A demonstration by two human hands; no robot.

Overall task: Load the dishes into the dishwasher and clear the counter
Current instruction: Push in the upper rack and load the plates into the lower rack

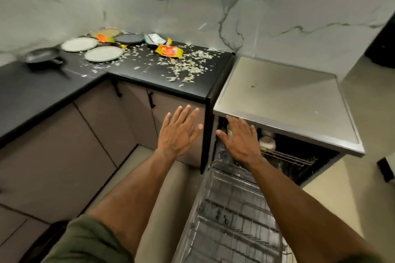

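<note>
Glossy black counter (149,74), seemingly stone

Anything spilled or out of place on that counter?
Yes. Pale flaky scraps are scattered across the black counter, thickest near the dishwasher. A crumpled yellow wrapper lies among them, with more wrappers by the plates. Both hands, left hand and right hand, are empty.

Black counter (42,89) strewn with pale scraps (188,64); yellow-orange wrapper (169,51) at twelve o'clock; grey-veined white marble wall (213,6).

No text can be read: the print on the yellow-orange snack wrapper (169,51), upper middle of the frame, is too blurred.
</note>
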